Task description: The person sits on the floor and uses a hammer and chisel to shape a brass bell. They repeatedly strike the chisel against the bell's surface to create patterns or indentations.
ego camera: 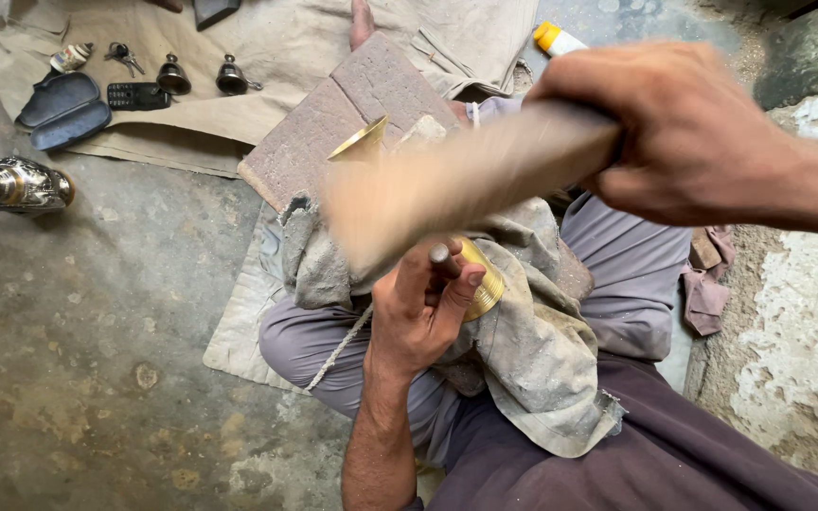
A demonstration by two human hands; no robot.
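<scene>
Head view: right hand (688,132) clamped on a blurred wooden mallet (447,185), mid-strike; left hand (423,308) grips a punch (443,257) on brass piece (481,280) at 6 o'clock, calling for steady aim.

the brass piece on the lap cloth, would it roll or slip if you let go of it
The brass piece looks round and polished, so it would probably roll on bare floor and feel slick. Here the rumpled cloth cradles it and the left hand steadies it. Being metal, it is likely heavy for its size.

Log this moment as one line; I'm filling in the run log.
left hand: pinches metal punch on brass piece | right hand: grips wooden mallet, blurred mid-swing | grey cloth on lap
</scene>
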